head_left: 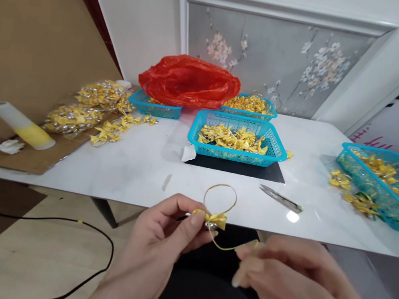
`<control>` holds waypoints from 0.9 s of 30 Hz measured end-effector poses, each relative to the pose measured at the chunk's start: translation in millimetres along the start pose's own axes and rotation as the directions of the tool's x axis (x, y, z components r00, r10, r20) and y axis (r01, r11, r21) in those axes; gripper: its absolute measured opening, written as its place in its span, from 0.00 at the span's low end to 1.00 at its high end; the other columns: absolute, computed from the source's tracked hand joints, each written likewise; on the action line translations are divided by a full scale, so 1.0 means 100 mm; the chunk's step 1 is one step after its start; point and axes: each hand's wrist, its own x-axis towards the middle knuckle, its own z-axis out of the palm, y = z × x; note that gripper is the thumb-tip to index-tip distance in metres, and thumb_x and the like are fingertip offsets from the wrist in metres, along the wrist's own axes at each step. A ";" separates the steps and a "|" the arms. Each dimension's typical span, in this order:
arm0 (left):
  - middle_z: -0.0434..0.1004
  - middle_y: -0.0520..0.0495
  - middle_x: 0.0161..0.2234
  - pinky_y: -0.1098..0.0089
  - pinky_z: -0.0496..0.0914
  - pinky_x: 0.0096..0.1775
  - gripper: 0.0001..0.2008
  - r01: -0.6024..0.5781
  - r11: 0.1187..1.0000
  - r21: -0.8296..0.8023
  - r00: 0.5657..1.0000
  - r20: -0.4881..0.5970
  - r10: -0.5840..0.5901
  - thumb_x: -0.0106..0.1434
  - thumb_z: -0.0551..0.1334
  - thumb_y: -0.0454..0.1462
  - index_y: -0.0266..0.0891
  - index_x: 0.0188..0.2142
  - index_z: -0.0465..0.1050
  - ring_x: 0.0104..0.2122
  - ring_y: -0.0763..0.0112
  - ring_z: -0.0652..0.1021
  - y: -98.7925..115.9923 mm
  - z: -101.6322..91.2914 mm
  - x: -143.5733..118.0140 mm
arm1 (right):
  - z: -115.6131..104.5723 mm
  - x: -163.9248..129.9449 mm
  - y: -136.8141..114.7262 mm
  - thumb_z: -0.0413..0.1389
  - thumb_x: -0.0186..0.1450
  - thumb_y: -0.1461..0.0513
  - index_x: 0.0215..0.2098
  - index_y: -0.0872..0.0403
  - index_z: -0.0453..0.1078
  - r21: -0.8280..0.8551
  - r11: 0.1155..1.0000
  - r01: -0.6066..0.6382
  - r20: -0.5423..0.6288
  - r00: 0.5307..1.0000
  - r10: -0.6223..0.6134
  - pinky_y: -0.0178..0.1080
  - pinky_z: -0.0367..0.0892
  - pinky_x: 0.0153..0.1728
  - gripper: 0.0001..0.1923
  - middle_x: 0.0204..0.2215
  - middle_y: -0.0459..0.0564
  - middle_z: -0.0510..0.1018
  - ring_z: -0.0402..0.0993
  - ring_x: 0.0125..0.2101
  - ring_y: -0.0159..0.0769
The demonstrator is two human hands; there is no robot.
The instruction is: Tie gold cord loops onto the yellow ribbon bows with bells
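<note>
We sit in a home used for handcraft piecework: a blossom wall panel (275, 55) behind the white surface (152, 162), whose far edge carries blue baskets (236, 143) of yellow bows.

White table (152, 162), glossy top. On it: teal basket (237, 138) of yellow bows on a black mat (252, 170), near the middle; second teal basket (386, 187) at right edge, loose bows (352, 191) just beside it; two more baskets at the back, one (155, 107) under a red plastic bag (189, 81). Snips (281, 199) near the front edge. Left: brown cardboard (32, 156) carrying bagged bows (88, 106) and a white-yellow roll (21, 125).
</note>
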 end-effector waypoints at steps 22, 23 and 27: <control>0.80 0.46 0.29 0.66 0.78 0.38 0.14 -0.099 0.989 0.107 0.993 -0.056 0.105 0.54 0.72 0.46 0.39 0.32 0.79 0.34 0.60 0.81 0.05 0.10 0.02 | 0.24 0.05 -0.05 0.59 0.63 0.72 0.31 0.55 0.72 -0.159 0.981 0.112 0.054 0.993 -0.105 0.29 0.63 0.20 0.07 0.20 0.43 0.67 0.65 0.18 0.25; 0.81 0.46 0.28 0.65 0.79 0.38 0.15 -0.107 0.988 0.110 0.991 -0.064 0.114 0.54 0.72 0.47 0.39 0.33 0.79 0.34 0.59 0.82 0.06 0.13 0.03 | 0.24 0.05 -0.06 0.59 0.63 0.72 0.31 0.55 0.72 -0.162 0.980 0.114 0.052 0.993 -0.107 0.30 0.63 0.20 0.07 0.20 0.43 0.67 0.65 0.18 0.25; 0.81 0.47 0.27 0.65 0.78 0.38 0.16 -0.126 0.984 0.129 0.988 -0.075 0.137 0.53 0.72 0.48 0.39 0.34 0.79 0.34 0.58 0.82 0.09 0.19 0.04 | 0.26 0.07 -0.07 0.58 0.63 0.72 0.30 0.56 0.72 -0.142 0.986 0.090 0.018 0.996 -0.089 0.30 0.62 0.20 0.07 0.20 0.43 0.66 0.63 0.18 0.25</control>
